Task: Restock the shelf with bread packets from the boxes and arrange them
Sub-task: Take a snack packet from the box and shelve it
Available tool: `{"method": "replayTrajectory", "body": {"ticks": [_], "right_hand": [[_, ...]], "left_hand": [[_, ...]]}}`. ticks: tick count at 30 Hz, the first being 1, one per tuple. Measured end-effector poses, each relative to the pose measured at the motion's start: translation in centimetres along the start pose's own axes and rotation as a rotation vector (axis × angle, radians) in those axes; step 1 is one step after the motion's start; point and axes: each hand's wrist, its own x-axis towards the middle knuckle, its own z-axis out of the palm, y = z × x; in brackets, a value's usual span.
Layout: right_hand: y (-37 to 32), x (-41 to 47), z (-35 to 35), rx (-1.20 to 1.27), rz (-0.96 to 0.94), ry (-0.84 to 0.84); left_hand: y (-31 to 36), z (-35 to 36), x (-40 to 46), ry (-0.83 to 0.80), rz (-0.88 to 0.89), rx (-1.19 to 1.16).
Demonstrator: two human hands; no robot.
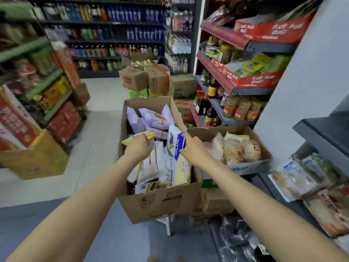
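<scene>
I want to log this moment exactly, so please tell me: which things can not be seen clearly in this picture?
Head view, the only one:
- Left hand: its fingers are behind the yellow packet it holds.
- Right hand: its fingertips are behind the blue-and-white packet.
- Lower packets in the big box: covered by the upper ones.
- Packets on the shelf at right: blurred, and cut by the frame edge.

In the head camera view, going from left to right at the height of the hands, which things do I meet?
Left hand gripping a yellow packet → white-and-blue packet → right hand → shallow cardboard box of clear-wrapped bread.
</scene>
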Motion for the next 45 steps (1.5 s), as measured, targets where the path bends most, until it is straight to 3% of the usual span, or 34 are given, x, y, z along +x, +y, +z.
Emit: {"method": "replayTrajectory", "body": {"ticks": [6, 11, 14, 19, 22, 28, 31, 34, 37, 41, 45], "right_hand": [[0.0, 9.1, 5.6, -0.228, 0.107, -0.175], [0.8, 11.6, 6.9, -0.305, 0.293, -0.224], [1.5, 11.9, 7.3, -0.314, 0.313, -0.32], [1.1, 10.9, 6.6, -0.395, 0.301, -0.222], [0.3, 10.8, 4.3, -0.304, 0.322, -0.091], [-2.2, 7.8, -3.1, 0.052, 0.317, 0.406], [-4.9, 4.8, -5.4, 0.169, 0.209, 0.731], [-7.2, 1.2, -6.2, 0.25, 0.048, 0.924], [-7.1, -1.8, -6.8, 0.178, 0.011, 0.926], [-3.9, -6.2, -9.3, 0.517, -0.012, 0.786], [0.5, -14.4, -12.3, 0.491, 0.103, 0.848]], "left_hand": [[-3.6, 2.1, 5.7, -0.105, 0.027, 0.356], [-5.7, 3.0, 9.4, -0.162, -0.023, 0.496], [-5.9, 3.1, 10.4, -0.202, -0.039, 0.557], [-5.8, 2.5, 10.4, -0.098, 0.195, 0.619], [-4.8, 0.9, 10.2, 0.021, 0.311, 0.608], [0.8, -3.8, 9.4, 0.07, 0.321, 0.229], [3.6, -4.7, 8.8, 0.013, 0.29, 0.024], [7.6, -5.9, 6.6, 0.0, 0.304, -0.204], [11.8, -6.7, 3.9, -0.069, 0.353, -0.33], [16.3, -6.5, 0.1, -0.188, 0.35, -0.494], [22.4, -5.4, -6.0, -0.288, 0.449, -0.548]]}}
